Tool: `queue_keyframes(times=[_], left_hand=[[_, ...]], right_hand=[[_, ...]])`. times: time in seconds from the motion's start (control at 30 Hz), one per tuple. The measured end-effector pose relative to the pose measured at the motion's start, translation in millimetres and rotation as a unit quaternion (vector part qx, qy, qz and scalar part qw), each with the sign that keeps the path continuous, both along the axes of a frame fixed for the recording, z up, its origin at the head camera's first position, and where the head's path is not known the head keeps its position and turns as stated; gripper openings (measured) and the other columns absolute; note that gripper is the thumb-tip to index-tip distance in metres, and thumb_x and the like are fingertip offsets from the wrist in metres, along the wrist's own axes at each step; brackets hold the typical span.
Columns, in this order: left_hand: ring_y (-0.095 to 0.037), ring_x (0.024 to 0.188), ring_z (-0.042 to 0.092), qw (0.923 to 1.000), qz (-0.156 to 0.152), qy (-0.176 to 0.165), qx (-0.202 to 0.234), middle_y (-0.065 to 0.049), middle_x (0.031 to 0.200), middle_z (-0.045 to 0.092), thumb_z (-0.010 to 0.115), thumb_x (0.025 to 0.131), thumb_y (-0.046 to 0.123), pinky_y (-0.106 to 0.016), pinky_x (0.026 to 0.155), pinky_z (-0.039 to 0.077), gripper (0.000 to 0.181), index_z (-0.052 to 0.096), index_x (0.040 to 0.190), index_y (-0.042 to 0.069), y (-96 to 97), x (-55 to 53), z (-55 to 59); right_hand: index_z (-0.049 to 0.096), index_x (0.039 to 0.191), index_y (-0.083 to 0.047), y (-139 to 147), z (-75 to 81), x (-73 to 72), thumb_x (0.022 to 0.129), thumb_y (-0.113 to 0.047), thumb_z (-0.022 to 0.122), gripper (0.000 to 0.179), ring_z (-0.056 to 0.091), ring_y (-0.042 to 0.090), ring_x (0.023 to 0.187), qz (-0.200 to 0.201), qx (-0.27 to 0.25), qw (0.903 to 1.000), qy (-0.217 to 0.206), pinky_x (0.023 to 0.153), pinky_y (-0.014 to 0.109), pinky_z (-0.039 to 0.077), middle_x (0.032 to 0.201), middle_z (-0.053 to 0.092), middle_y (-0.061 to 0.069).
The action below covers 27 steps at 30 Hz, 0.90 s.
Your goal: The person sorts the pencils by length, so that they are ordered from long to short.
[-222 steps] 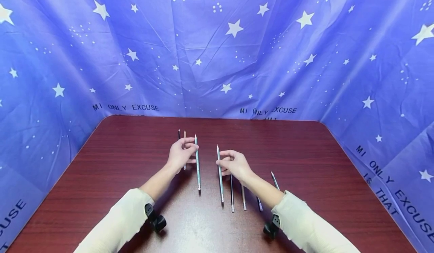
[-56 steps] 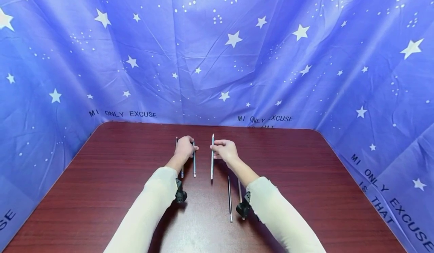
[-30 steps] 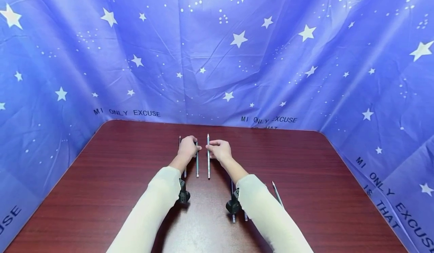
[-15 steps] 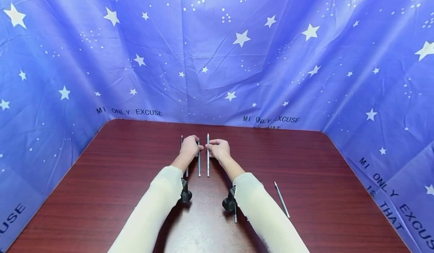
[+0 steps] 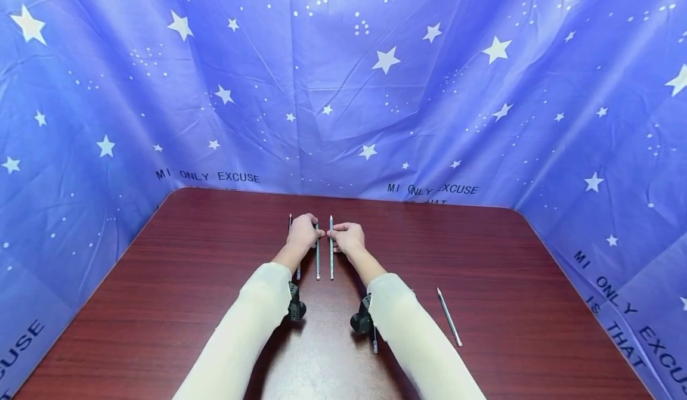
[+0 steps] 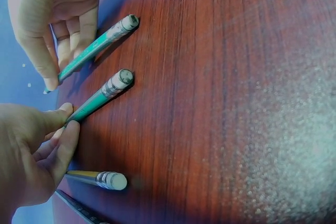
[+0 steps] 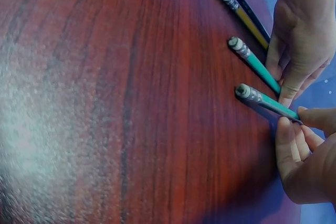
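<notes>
My left hand (image 5: 303,232) pinches a green pencil (image 5: 318,264) between thumb and fingers; its white eraser end points toward me. Just to the right, my right hand (image 5: 347,237) pinches a second green pencil (image 5: 331,260), nearly parallel, with a narrow gap between the two. In the left wrist view, both green pencils have worn erasers in silver ferrules. Beside the left hand lie a yellow pencil (image 6: 90,176) and a black pencil (image 6: 77,208), mostly covered by that hand in the head view.
Another pencil (image 5: 449,318) lies slanted on the brown wooden table (image 5: 510,269) to the right. A pencil's eraser end (image 5: 375,346) shows beneath the right wrist camera (image 5: 362,316); the right sleeve hides more of that area. A blue star-printed curtain (image 5: 343,90) surrounds the table.
Both hands have moved farther from me on the table since the earliest frame. The right hand has brought its green pencil leftward, narrowing the gap; the last half second shows little movement.
</notes>
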<state>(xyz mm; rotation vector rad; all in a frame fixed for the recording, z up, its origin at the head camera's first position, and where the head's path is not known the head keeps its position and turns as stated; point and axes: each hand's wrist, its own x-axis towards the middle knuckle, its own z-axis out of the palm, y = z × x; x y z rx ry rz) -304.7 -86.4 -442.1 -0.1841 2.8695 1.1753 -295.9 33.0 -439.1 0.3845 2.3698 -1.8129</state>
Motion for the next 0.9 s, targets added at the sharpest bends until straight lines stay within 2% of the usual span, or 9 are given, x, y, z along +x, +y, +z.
queue_keyframes(times=[0.13,0.33,0.57,0.9], left_hand=[[-0.015,0.054,0.064,1.0000,0.003,0.000,0.000,-0.016,0.107,0.066,0.070,0.084,0.017,-0.027,0.062,0.056,0.039,0.058,0.118,0.002,0.0,0.0,1.0],[-0.017,0.061,0.064,0.9999,0.003,-0.001,-0.011,-0.014,0.107,0.066,0.070,0.084,0.019,-0.028,0.066,0.056,0.039,0.059,0.117,0.003,0.1,0.0,0.7],[-0.014,0.055,0.064,0.9999,0.008,-0.008,-0.001,-0.014,0.106,0.066,0.071,0.084,0.019,-0.027,0.063,0.055,0.040,0.058,0.118,0.003,-0.4,0.7,0.5],[-0.015,0.058,0.064,0.9999,0.007,-0.004,-0.008,-0.013,0.109,0.066,0.071,0.084,0.020,-0.026,0.063,0.055,0.040,0.059,0.119,0.004,0.3,-2.0,-1.8]], right_hand=[[0.069,0.100,0.001,0,-1.1,0.2,0.081,-0.005,0.069,0.020,0.055,0.010,0.049,0.002,0.009,1.0000,0.000,0.045,0.024,0.054,0.070,0.066,0.007],[0.070,0.097,0.001,-2,-4.3,-1.2,0.080,-0.006,0.070,0.018,0.054,0.010,0.049,0.000,0.027,0.9996,0.011,0.043,0.023,0.053,0.069,0.067,0.008],[0.071,0.095,-0.001,-3,-9.3,-2.2,0.081,-0.009,0.071,0.016,0.054,0.008,0.049,0.005,0.052,0.9985,0.019,0.044,0.020,0.053,0.067,0.065,0.005],[0.072,0.094,-0.005,-1,-10.8,-1.4,0.082,-0.016,0.071,0.016,0.058,0.007,0.051,0.028,0.100,0.9941,0.031,0.048,0.021,0.054,0.083,0.073,0.009]])
